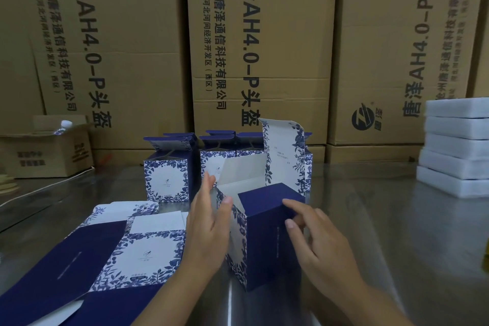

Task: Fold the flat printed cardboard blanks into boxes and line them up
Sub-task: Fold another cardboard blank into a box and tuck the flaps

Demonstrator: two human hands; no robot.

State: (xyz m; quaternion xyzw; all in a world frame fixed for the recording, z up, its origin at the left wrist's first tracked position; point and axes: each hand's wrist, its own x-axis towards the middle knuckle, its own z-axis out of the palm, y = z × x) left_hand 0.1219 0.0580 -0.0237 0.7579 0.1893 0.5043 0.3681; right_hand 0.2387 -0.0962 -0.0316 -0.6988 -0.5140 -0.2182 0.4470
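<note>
A half-folded blue-and-white floral box [262, 235] stands on the steel table in front of me, its tall lid flap [284, 151] raised at the back. My left hand [209, 227] lies flat against the box's left wall, fingers together. My right hand [315, 235] touches the navy top flap and right side with spread fingers. A stack of flat printed blanks [105, 254] lies at the left front. Several folded boxes [169, 169] stand in rows behind, their top flaps open.
Large brown shipping cartons [259, 42] wall off the back. A small open carton [47, 153] with a water bottle sits at far left. A stack of white foam trays [455, 145] stands at the right. Bare steel table [383, 219] shows on the right.
</note>
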